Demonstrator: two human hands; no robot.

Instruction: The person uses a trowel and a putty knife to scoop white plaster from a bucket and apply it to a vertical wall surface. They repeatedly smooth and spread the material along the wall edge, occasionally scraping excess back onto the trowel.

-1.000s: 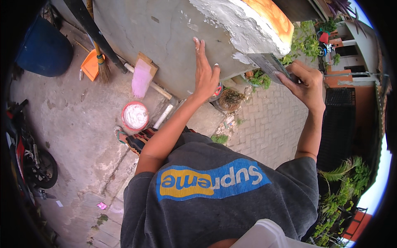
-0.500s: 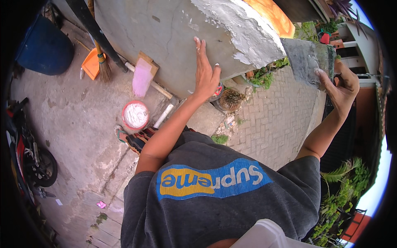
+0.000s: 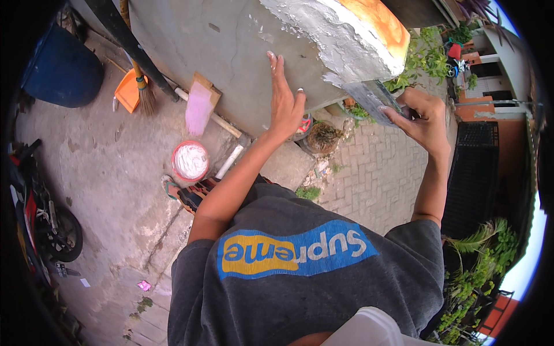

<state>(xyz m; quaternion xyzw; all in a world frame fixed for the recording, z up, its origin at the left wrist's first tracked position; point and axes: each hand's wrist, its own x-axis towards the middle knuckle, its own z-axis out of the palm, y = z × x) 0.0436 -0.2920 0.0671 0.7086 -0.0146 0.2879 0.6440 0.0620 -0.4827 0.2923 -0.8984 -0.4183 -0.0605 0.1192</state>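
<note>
My right hand grips a wide, flat putty blade by its dark back edge, thumb on the face and fingers behind. The blade lies against the lower right end of a white putty layer along the edge of a grey wall. My left hand is open, fingers stretched upward, with white smears on the fingertips. It is at the bare grey part of the wall; whether the palm touches cannot be made out. Near my foot stands a red bucket of white putty.
A pink-coated board leans by the wall's base. Left of it are a broom, an orange dustpan and a blue bin. A motorcycle stands at far left. A potted plant sits below the wall's end.
My right hand has moved left with the putty blade, from out beyond the wall's end onto the putty edge, and the blade has turned more edge-on. My left hand has barely moved.
</note>
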